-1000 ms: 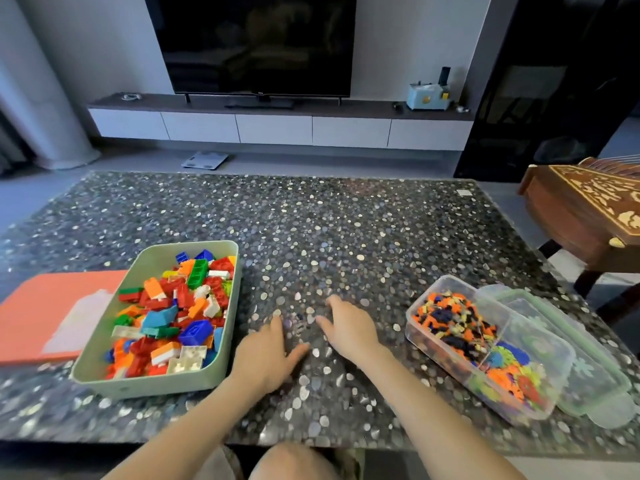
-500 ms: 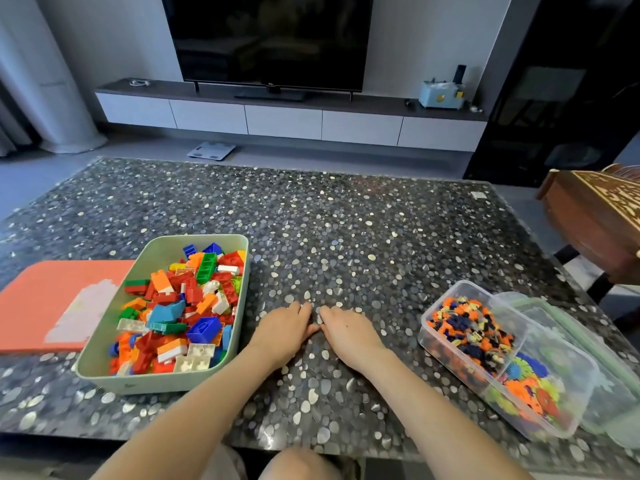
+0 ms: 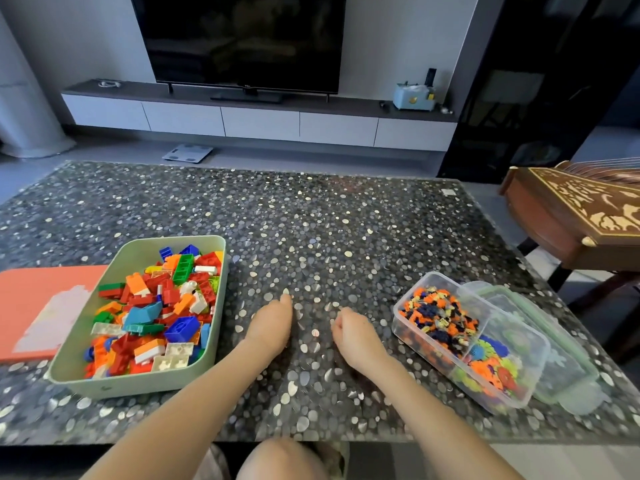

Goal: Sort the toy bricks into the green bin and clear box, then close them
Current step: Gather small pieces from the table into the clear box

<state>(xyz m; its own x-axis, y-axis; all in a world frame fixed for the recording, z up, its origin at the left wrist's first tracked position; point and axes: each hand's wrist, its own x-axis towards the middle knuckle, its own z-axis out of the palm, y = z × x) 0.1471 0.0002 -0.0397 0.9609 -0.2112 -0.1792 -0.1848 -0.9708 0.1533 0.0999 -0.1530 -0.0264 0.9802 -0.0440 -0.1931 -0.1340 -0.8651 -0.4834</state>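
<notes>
Grey pebble-patterned table (image 3: 311, 237), glossy and catching the light, carries both of the person's hands near its front edge. The left hand (image 3: 272, 327) lies on its side with fingers stretched together, pointing away, the tip touching the surface; it holds nothing I can see. The right hand (image 3: 353, 336) sits just beside it, apart by a small gap, its fingers curled inward; whether something is pinched inside, I cannot tell. Both forearms reach in from below, over a bare knee (image 3: 277, 459).

At the far left lies a flat orange panel (image 3: 41, 299) with a pale scuffed patch, its edge tucked against the green bin (image 3: 138, 384). That bin is matte plastic with rounded corners, open, and heaped with chunky studded bricks (image 3: 162, 306) in red, orange, blue, green and clear. It stands left of the left hand.

Right of the right hand stands the clear box (image 3: 535, 372), set at an angle, uncovered, with a divider: tiny orange, black and yellow pieces fill the farther half, larger bright flakes the nearer. A green-rimmed clear lid (image 3: 568, 362) lies against its right side.

Beyond the table, a scale (image 3: 187, 153) rests on the floor, a dark TV (image 3: 242, 39) stands over a long white cabinet (image 3: 259, 123), and a carved wooden instrument (image 3: 581, 216) stands off the right corner.
</notes>
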